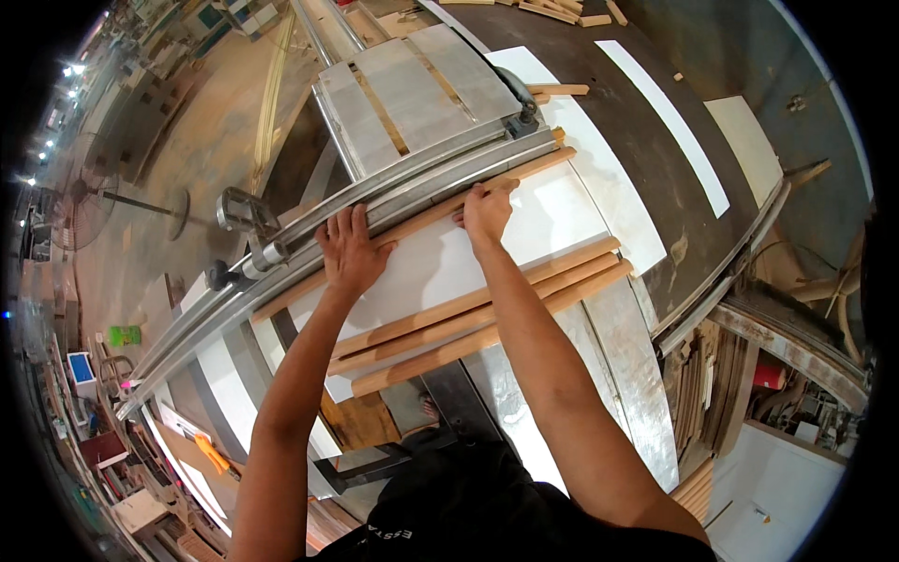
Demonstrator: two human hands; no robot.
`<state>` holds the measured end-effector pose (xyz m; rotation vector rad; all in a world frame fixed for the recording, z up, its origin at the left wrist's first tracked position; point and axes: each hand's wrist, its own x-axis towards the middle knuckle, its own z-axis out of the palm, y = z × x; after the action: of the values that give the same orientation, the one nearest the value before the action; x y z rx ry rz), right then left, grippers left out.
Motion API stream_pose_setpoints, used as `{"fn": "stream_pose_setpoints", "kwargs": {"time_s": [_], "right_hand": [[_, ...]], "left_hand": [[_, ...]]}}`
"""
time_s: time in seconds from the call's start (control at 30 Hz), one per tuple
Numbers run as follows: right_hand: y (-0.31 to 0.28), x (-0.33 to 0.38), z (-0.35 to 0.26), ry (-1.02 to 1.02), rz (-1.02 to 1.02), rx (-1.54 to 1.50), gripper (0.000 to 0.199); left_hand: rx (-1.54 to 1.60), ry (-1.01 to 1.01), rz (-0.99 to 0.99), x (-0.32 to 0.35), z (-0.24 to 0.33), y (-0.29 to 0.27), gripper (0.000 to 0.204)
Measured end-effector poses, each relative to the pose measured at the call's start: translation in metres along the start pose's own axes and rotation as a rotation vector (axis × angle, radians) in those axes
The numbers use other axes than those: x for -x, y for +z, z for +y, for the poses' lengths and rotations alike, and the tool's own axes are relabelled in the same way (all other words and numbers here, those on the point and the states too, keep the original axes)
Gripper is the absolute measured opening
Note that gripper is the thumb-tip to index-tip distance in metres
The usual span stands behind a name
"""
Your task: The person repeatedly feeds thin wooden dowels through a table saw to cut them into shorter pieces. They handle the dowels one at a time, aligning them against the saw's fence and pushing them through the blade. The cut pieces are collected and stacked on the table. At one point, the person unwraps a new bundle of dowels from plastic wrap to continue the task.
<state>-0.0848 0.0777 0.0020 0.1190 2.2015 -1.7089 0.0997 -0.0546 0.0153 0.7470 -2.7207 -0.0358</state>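
A long wooden strip (426,221) lies along the metal fence (412,199) of what looks like a sliding table saw. My left hand (352,251) rests with fingers stretched over the fence, its thumb against the strip. Farther right, my right hand (487,214) has its fingers curled closed at the same strip, towards its right end; some fingertips are hidden. Beneath the strip is a white board (552,211). Nearer to me, several more wooden strips (468,311) lie side by side, roughly parallel to the fence, under my right forearm.
A metal clamp-like stop (248,220) sits on the fence's left part. Beyond it is a slotted metal table (407,94). On the dark surface at right lie a white strip (665,126) and, at the far end, wood offcuts (552,9). A fan (84,192) stands left.
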Motion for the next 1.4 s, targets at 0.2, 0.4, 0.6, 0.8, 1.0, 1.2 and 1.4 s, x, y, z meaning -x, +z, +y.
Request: {"fn": "stream_pose_setpoints", "kwargs": {"time_s": [0.2, 0.4, 0.6, 0.8, 1.0, 1.2, 1.4], "right_hand": [[0.002, -0.005, 0.0, 0.014, -0.005, 0.026, 0.082], [0.004, -0.006, -0.002, 0.035, -0.015, 0.037, 0.081], [0.004, -0.015, 0.01, -0.004, -0.024, 0.023, 0.084], [0.006, -0.015, 0.006, 0.051, -0.041, 0.038, 0.06], [0.007, -0.02, 0.011, 0.05, -0.06, 0.053, 0.074], [0.005, -0.02, 0.008, 0.06, -0.064, 0.044, 0.081], [0.005, -0.017, 0.002, 0.068, -0.064, 0.044, 0.084]], "left_hand": [[-0.003, 0.043, 0.022, -0.001, -0.001, 0.002, 0.084], [-0.009, 0.029, 0.009, -0.002, -0.002, 0.004, 0.083], [0.025, 0.018, -0.027, -0.005, 0.0, 0.005, 0.084], [0.016, 0.007, -0.036, -0.006, -0.002, 0.006, 0.084], [0.012, -0.027, -0.093, -0.008, 0.0, 0.005, 0.086], [-0.004, -0.034, -0.13, -0.01, 0.001, 0.006, 0.086], [-0.006, -0.035, -0.126, -0.011, 0.0, 0.007, 0.087]]}}
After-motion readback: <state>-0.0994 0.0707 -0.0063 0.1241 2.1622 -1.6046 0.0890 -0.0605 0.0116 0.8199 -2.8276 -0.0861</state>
